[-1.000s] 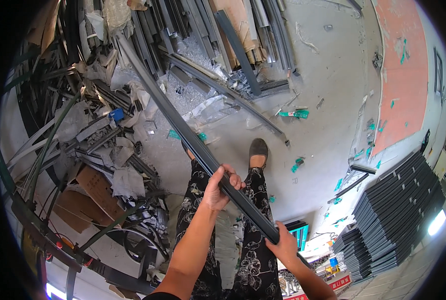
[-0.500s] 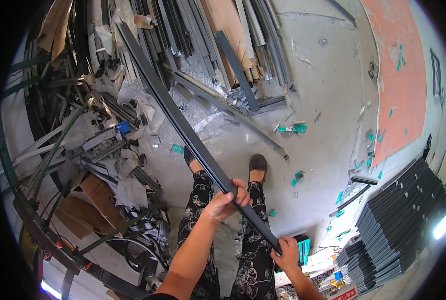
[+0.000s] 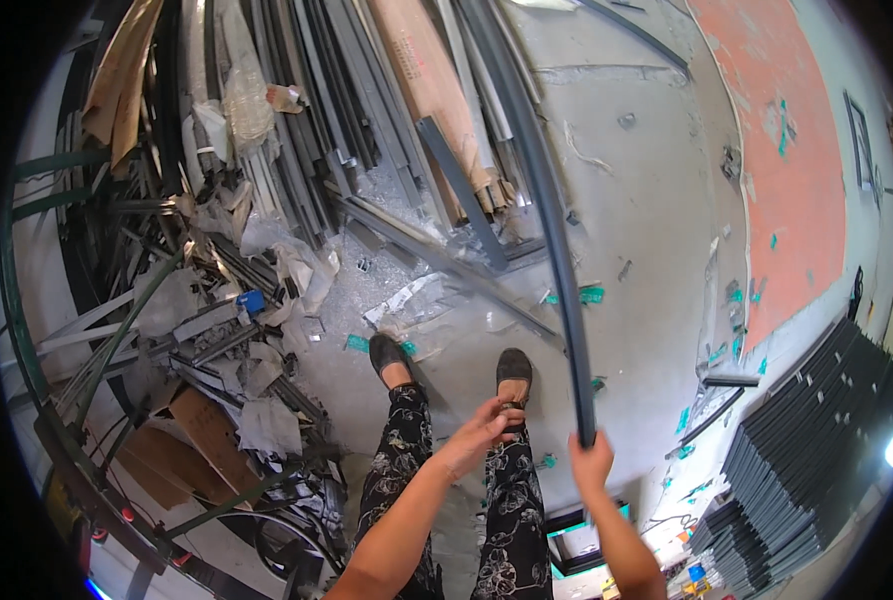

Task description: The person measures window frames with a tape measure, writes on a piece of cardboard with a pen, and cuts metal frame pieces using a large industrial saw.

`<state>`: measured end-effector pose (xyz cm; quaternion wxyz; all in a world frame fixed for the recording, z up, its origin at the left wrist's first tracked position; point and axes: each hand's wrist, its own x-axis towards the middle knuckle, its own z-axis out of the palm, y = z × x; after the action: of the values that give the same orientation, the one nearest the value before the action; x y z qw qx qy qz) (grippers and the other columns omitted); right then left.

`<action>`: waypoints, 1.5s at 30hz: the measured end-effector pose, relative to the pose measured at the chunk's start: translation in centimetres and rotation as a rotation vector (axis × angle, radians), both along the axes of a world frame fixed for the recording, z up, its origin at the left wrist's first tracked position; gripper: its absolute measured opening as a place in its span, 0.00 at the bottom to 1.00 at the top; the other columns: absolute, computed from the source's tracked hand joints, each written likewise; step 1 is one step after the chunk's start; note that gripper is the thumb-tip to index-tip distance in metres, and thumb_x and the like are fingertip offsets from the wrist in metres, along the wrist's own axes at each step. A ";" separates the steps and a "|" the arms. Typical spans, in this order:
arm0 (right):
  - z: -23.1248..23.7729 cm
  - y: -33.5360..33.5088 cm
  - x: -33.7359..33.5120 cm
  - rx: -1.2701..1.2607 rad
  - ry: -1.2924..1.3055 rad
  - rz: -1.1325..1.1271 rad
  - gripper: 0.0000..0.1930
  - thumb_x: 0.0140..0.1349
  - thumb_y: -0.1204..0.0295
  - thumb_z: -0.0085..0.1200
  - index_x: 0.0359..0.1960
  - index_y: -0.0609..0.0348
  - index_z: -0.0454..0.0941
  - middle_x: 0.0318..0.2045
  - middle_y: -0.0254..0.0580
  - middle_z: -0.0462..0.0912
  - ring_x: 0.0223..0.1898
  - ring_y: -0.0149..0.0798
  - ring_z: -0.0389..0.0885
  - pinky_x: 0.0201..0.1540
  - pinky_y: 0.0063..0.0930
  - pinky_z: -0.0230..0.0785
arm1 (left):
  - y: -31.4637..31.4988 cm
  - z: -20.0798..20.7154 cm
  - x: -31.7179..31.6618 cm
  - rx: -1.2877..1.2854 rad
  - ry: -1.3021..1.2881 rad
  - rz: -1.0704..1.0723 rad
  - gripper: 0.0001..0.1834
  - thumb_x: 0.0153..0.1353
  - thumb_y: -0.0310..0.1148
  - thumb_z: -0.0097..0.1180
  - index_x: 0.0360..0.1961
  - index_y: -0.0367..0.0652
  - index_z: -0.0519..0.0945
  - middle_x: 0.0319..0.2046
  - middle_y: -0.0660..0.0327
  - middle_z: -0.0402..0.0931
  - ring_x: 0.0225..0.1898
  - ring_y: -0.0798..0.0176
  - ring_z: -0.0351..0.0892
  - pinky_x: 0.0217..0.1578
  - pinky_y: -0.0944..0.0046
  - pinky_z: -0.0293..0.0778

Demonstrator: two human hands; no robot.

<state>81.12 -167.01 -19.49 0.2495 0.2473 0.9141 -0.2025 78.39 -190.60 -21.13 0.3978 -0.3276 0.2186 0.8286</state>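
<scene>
A long dark grey metal profile point(image 3: 558, 250) runs from the top of the view down to my right hand point(image 3: 591, 462), which is closed around its near end. The profile passes over the floor and along the right side of a pile of long profiles. My left hand point(image 3: 483, 432) is off the profile, over my right leg, with its fingers loosely bent, apart and holding nothing. Both my feet, in dark shoes, stand on the floor between the pile and the profile.
Long profiles and cardboard point(image 3: 416, 70) lie at the far left, with plastic wrap and offcuts nearby. A loose profile point(image 3: 446, 262) lies aslant before my feet. Green metal bars point(image 3: 36, 330) stand left. Stacked dark profiles point(image 3: 816, 430) are at right, beside a pinkish panel point(image 3: 786, 150).
The profile has swung from pointing far left to pointing nearly straight ahead. My left hand has let go of it. My right hand has risen slightly, still gripping the near end.
</scene>
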 end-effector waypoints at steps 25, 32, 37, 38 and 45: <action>-21.3 -13.6 -34.6 -0.142 0.132 0.563 0.17 0.49 0.63 0.58 0.38 0.59 0.75 0.36 0.53 0.78 0.41 0.54 0.76 0.43 0.42 0.68 | -1.6 -1.6 1.2 -0.142 -0.266 0.134 0.23 0.64 0.44 0.43 0.52 0.38 0.64 0.42 0.59 0.73 0.45 0.66 0.71 0.46 0.66 0.66; -25.1 -21.8 -38.5 0.258 0.201 0.549 0.13 0.52 0.64 0.57 0.32 0.61 0.77 0.35 0.53 0.79 0.38 0.52 0.78 0.41 0.46 0.70 | -2.7 -1.5 0.1 -0.143 -0.271 0.222 0.21 0.65 0.43 0.41 0.51 0.38 0.67 0.39 0.60 0.73 0.42 0.68 0.72 0.44 0.69 0.67; -21.2 -18.2 -35.7 0.105 0.144 0.645 0.14 0.50 0.64 0.57 0.32 0.64 0.76 0.31 0.56 0.78 0.37 0.56 0.77 0.39 0.45 0.69 | -3.9 -1.6 0.5 -0.209 -0.313 0.226 0.20 0.65 0.42 0.40 0.50 0.38 0.68 0.38 0.60 0.74 0.41 0.68 0.72 0.43 0.69 0.68; -21.4 -15.0 -34.0 0.015 0.301 0.718 0.15 0.49 0.64 0.58 0.31 0.64 0.75 0.28 0.56 0.78 0.34 0.57 0.77 0.37 0.44 0.68 | -3.3 -1.8 0.2 -0.191 -0.306 0.228 0.20 0.65 0.42 0.40 0.49 0.38 0.68 0.38 0.60 0.74 0.41 0.68 0.72 0.42 0.69 0.68; -1.8 -9.8 -10.5 -0.595 -0.429 0.325 0.12 0.49 0.71 0.59 0.32 0.63 0.73 0.24 0.39 0.73 0.27 0.32 0.70 0.30 0.28 0.65 | -2.4 -0.9 3.8 -0.262 -0.255 0.214 0.20 0.64 0.44 0.42 0.49 0.39 0.67 0.38 0.60 0.73 0.41 0.66 0.73 0.42 0.67 0.68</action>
<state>70.58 -176.83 -21.30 0.5242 0.0531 0.7699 -0.3601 82.18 -193.04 -21.99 0.2858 -0.5001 0.2365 0.7825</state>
